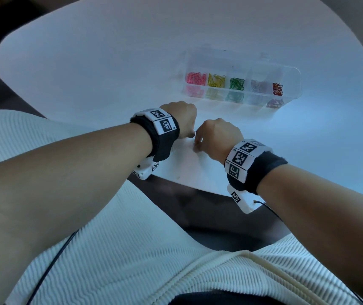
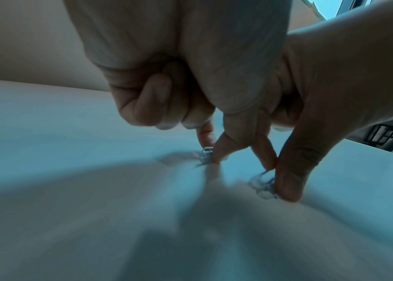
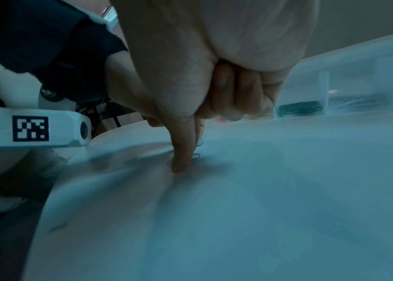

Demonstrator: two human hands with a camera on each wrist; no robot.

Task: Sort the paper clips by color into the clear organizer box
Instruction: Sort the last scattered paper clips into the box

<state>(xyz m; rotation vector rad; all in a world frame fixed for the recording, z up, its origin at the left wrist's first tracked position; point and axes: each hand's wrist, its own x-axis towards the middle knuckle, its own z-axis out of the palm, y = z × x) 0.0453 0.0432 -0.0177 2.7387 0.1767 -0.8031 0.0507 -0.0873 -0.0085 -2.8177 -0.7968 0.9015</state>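
Near the front edge of the white table [image 1: 88, 73], my two hands work close together. In the left wrist view my left hand [image 2: 211, 154] pinches a small silver paper clip [image 2: 206, 155] between thumb and forefinger, right on the tabletop. My right hand [image 2: 275, 175] pinches a little tangle of silver clips [image 2: 261, 185] beside it. From the head view both hands [image 1: 192, 135] [image 1: 198, 146] hide the clips. The right wrist view has my right fingertips [image 3: 181, 163] pressed down on the table with clip wire [image 3: 197, 155] poking out.
The clear organizer box [image 1: 295, 93] lies open at the back right, holding pink, yellow, green, silver and red clips in separate compartments. It stands just beyond my right hand [image 3: 359, 76]. The table's front edge runs under my wrists.
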